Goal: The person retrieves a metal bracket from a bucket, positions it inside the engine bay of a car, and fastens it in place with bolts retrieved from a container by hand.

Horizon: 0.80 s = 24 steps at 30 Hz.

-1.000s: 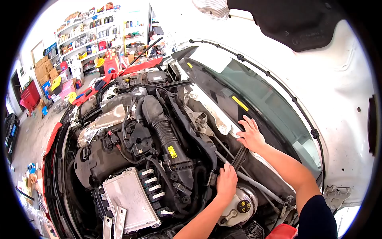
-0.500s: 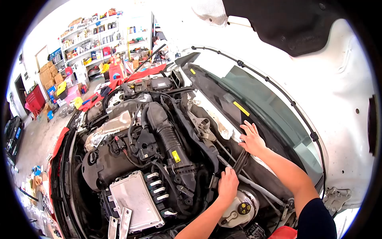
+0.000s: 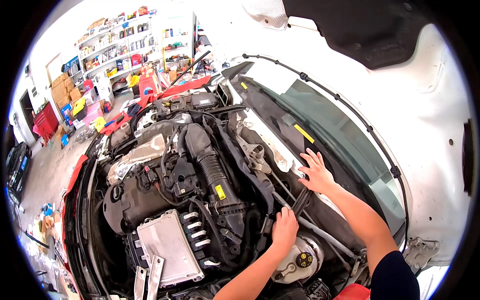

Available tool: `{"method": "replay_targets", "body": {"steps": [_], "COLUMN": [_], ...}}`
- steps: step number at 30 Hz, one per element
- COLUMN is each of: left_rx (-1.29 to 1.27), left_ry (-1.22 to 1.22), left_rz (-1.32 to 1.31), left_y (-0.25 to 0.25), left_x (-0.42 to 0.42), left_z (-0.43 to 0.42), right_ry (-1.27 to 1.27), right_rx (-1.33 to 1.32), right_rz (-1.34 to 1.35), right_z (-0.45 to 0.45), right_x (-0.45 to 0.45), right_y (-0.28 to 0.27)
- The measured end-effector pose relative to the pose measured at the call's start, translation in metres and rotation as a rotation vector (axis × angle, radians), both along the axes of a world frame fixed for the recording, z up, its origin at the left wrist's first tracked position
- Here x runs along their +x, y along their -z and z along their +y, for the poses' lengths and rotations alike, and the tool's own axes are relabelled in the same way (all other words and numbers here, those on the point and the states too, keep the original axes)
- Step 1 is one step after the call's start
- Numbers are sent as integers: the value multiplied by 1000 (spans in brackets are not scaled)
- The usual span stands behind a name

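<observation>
Little moved | right grip (image 3: 317, 172) wide | left grip (image 3: 285, 228) curled, hold unclear | dark strips (image 3: 301, 200) between, reservoir (image 3: 291, 261) near left

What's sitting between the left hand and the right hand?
Slim dark strips slant between the left hand and right hand, near a grey metal rod. Head view shows it.

So, using the air duct (image 3: 212, 170) as the landmark: engine cover (image 3: 132, 202) is just left of it, flat metal box (image 3: 167, 245) nearer and left with two brackets (image 3: 156, 275) on its near end. Brace bar (image 3: 327, 235) and fluid reservoir (image 3: 292, 265) are nearer and right, windshield (image 3: 345, 130) further right, shelves (image 3: 117, 55) way behind, off left.
</observation>
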<state>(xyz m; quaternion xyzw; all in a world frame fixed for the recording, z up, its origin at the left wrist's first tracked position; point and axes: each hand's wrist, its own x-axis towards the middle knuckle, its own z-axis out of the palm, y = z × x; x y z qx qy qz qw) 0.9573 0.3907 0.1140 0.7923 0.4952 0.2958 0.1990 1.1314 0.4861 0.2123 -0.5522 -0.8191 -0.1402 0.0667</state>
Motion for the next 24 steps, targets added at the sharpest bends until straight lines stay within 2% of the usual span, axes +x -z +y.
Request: {"method": "replay_targets", "body": {"steps": [2,8,10,13,16,19,22,24], "left_rx": [2,-35,-2,-22,48,67,-24,-33], "left_ry": [-3,-3,-3,-2,-19,-16,-6,-8], "left_rz": [-6,-4,-1,4,44,36,-17,-6], "left_y": [0,-1,1,-1,-3,-1,0,0], "left_x": [0,0,1,0,-1,-2,0,2], "left_z": [0,0,0,0,0,0,0,2], "right_ry": [-53,42,-28,-67,49,-31,-51,-49], "right_rx": [-8,-3,43,20,12,80,-12,11], "right_rz": [17,8,88,-54,-39,105,-19,24], "right_z": [1,8,6,7,11,9,4,7], "right_x": [0,7,6,9,9,5,7,8], "right_y": [-1,10,10,8,14,13,5,10]}}
